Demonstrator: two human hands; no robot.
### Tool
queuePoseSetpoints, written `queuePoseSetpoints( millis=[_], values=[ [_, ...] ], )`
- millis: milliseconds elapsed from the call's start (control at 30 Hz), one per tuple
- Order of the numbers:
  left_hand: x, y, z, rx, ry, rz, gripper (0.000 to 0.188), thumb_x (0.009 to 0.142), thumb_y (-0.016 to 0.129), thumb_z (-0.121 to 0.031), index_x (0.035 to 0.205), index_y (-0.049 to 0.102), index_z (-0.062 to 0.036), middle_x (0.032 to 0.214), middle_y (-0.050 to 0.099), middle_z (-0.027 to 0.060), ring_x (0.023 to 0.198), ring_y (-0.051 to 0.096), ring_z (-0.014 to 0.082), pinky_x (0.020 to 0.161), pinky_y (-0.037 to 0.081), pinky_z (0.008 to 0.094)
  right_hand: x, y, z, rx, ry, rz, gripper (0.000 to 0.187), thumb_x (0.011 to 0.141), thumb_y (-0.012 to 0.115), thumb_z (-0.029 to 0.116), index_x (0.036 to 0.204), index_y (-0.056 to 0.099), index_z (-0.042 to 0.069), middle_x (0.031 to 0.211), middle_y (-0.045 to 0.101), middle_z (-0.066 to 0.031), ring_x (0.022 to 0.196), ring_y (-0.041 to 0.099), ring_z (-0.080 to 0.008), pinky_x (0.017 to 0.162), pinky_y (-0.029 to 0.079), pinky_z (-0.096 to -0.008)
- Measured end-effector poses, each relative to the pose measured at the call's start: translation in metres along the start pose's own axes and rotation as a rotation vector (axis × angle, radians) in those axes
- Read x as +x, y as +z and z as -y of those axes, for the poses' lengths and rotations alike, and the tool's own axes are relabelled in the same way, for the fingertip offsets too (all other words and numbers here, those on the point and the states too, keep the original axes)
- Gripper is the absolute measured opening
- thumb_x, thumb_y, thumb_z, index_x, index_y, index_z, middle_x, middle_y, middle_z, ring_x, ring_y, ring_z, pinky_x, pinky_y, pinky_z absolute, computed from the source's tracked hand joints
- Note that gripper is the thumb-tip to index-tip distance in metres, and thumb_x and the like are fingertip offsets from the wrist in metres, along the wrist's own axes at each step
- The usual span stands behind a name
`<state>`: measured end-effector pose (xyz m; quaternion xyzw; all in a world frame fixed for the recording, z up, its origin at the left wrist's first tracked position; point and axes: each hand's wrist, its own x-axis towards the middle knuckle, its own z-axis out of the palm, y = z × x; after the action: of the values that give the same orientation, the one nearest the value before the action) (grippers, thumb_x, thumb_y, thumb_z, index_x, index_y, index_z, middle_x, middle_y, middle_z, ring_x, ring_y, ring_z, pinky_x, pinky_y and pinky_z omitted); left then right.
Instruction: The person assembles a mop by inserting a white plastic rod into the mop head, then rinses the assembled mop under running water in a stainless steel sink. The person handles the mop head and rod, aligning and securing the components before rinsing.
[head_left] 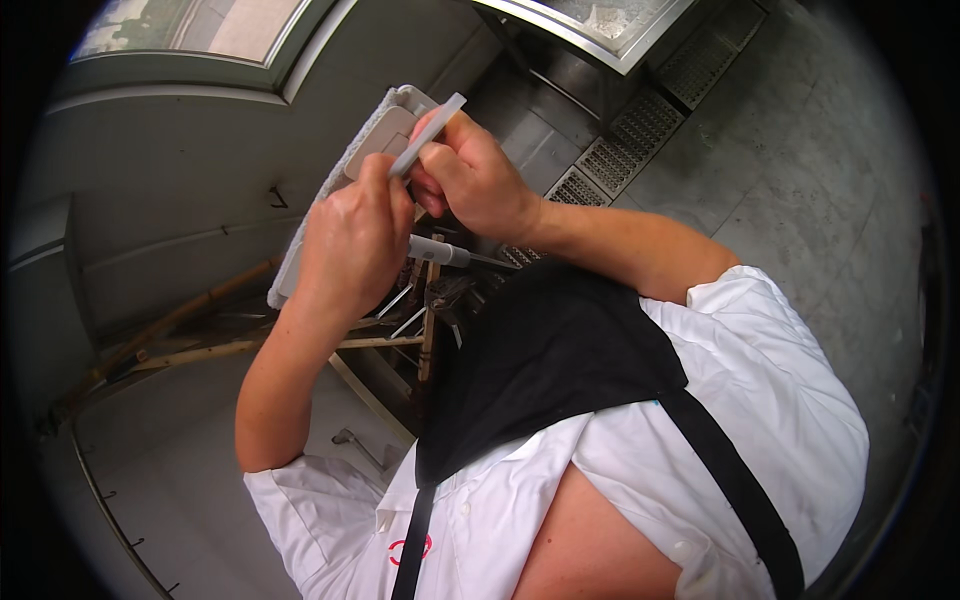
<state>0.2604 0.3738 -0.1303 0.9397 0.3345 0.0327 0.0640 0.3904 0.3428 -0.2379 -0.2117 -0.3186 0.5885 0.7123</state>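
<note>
At the flat mop head (372, 143), the left hand (352, 235) and right hand (478, 182) both grip a pale strip (429, 134) — a grey-ended pole (441, 251) shows just beside that head.

Okay so my apron (560, 350) is plain black, shirt (780, 350) is white with a little red mark (427, 545). Flat mop head (378, 142) and strip (430, 132) are whitish grey, drain grates (630, 130) grey with dark dotted rows.

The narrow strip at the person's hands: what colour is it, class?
The strip is plain pale grey, seen best in the head view.
</note>
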Motion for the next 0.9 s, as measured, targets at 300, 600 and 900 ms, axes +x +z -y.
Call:
queuePoseSetpoints(
  millis=[300,600,900],
  values=[
    [0.006,0.004,-0.007,0.032,-0.051,0.023,0.014,0.097,0.054,-0.015,0.093,0.050,-0.0024,0.068,0.065,0.0204,0.063,0.064,0.0414,0.057,0.050,0.0503,-0.006,-0.003,-0.001,-0.047,0.048,-0.007,0.015,0.101,0.040,0.012,0.108,0.051,0.004,0.075,0.055,-0.0053,0.063,0.053,-0.0123,0.059,0.047,-0.0274],
    [0.011,0.002,-0.013,0.052,-0.124,0.107,0.012,0.100,0.051,-0.015,0.099,0.050,-0.0025,0.070,0.063,0.0227,0.069,0.062,0.0445,0.061,0.047,0.0529,-0.004,-0.016,0.002,-0.102,-0.018,0.049,0.018,0.102,0.037,0.012,0.107,0.051,0.002,0.072,0.053,-0.0031,0.061,0.053,-0.0106,0.056,0.047,-0.0273],
    [0.011,0.006,-0.016,0.052,-0.060,0.010,0.016,0.098,0.053,-0.018,0.093,0.049,-0.0030,0.074,0.067,0.0211,0.065,0.065,0.0424,0.058,0.050,0.0517,-0.003,-0.015,0.005,0.004,0.010,0.002,0.014,0.097,0.040,0.007,0.102,0.052,0.001,0.069,0.053,-0.0035,0.058,0.052,-0.0094,0.051,0.045,-0.0272]
  ],
)
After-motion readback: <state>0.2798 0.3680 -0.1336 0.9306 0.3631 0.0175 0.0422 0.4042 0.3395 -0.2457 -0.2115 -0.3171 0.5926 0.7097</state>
